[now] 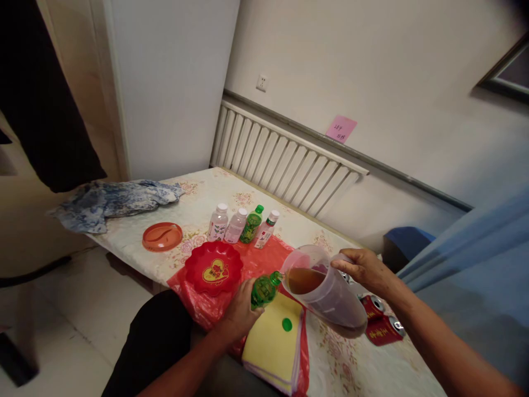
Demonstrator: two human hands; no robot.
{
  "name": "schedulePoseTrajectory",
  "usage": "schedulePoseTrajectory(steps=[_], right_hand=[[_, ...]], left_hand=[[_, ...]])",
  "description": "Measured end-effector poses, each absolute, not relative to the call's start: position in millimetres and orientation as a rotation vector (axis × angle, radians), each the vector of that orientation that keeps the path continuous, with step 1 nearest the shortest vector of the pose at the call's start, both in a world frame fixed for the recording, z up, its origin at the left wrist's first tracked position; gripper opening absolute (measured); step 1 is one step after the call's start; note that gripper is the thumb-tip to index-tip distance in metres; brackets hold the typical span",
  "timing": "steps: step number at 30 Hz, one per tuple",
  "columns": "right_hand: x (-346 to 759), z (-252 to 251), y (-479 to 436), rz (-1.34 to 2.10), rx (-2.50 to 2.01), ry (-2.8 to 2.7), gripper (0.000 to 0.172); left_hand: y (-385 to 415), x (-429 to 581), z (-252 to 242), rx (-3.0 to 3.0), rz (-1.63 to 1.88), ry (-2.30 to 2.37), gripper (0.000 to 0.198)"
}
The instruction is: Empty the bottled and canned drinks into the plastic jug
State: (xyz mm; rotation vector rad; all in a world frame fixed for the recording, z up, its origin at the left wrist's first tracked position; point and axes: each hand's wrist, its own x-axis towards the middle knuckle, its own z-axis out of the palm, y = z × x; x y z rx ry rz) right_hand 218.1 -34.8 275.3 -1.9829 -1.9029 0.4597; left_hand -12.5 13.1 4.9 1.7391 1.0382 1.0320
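Note:
My left hand (239,310) is wrapped round a green plastic bottle (263,290), its uncapped neck leaning toward the pitcher. The handle of a translucent plastic pitcher (336,306) is in my right hand (363,270). The pitcher is tilted, its rim at the bottle's mouth, and brown liquid shows inside. Whether liquid is flowing between them I cannot tell. Below them a green bottle cap (287,324) lies on a folded yellow cloth (273,344). Left of the bottle sits a red scalloped dish (192,264) on a red plastic sheet (264,264).
Several capped bottles stand behind the dish, among them another green bottle (251,225). Red cans (384,331) sit right of the pitcher. An orange plate (162,237) and a blue patterned cloth (119,201) lie on the left. A radiator (281,154) runs along the wall.

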Motion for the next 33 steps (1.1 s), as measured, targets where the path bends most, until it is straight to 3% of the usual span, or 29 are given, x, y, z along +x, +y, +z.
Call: schedulePoseTrajectory(steps=[33], right_hand=[[224.3, 273.4, -30.5, 0.559, -1.966, -1.937, 0.047]], left_hand=[[13.5, -14.0, 6.1, 1.743, 1.009, 1.046, 0.062]])
